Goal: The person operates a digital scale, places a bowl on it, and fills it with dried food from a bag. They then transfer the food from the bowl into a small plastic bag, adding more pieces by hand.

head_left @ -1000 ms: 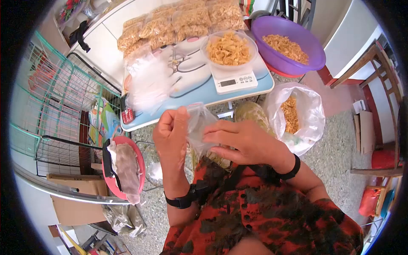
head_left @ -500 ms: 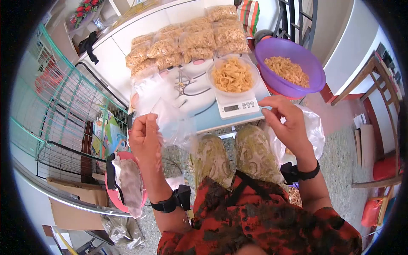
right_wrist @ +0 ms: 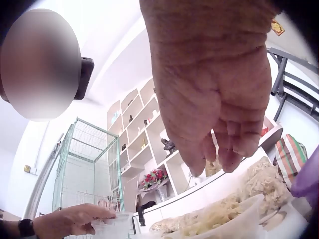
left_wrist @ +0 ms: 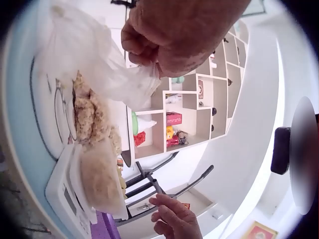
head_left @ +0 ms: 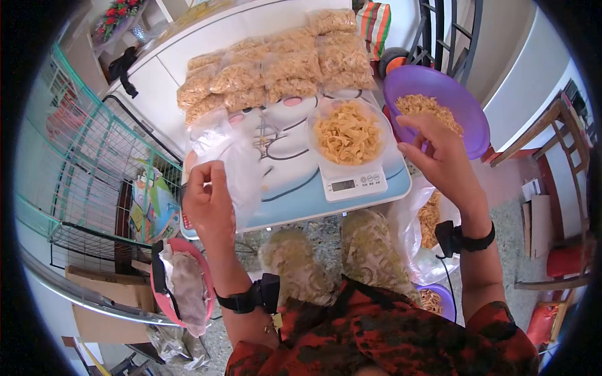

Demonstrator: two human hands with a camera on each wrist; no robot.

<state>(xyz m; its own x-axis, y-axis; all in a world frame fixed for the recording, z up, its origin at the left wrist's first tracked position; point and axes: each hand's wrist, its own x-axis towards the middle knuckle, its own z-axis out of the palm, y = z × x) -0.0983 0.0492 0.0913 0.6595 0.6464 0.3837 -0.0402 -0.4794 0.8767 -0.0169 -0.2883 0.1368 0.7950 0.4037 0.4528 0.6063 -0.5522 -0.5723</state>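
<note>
My left hand [head_left: 210, 200] pinches a thin clear plastic bag [head_left: 244, 188] between thumb and fingers over the table's left front corner. In the left wrist view the bag [left_wrist: 109, 74] hangs limp from that hand. My right hand [head_left: 442, 153] hovers to the right of the kitchen scale [head_left: 367, 185], fingers loosely bent and holding nothing. On the scale sits a clear plastic bowl [head_left: 313, 150] heaped with curly yellow dried strips [head_left: 348, 131]. Behind the left hand lie more clear bags [head_left: 210, 135]. In the right wrist view the right palm [right_wrist: 214, 84] stands above the bowl.
Several filled bags [head_left: 288, 62] are stacked along the table's back. A purple basin [head_left: 473, 119] of strips stands at the right; below it is an open plastic sack [head_left: 407, 219]. A wire cage [head_left: 106, 144] and a pink basin [head_left: 162, 294] flank the left.
Both hands were together at the clear bag. They have parted: the left moved left with the bag, and the right let go and rose to the right beside the scale.
</note>
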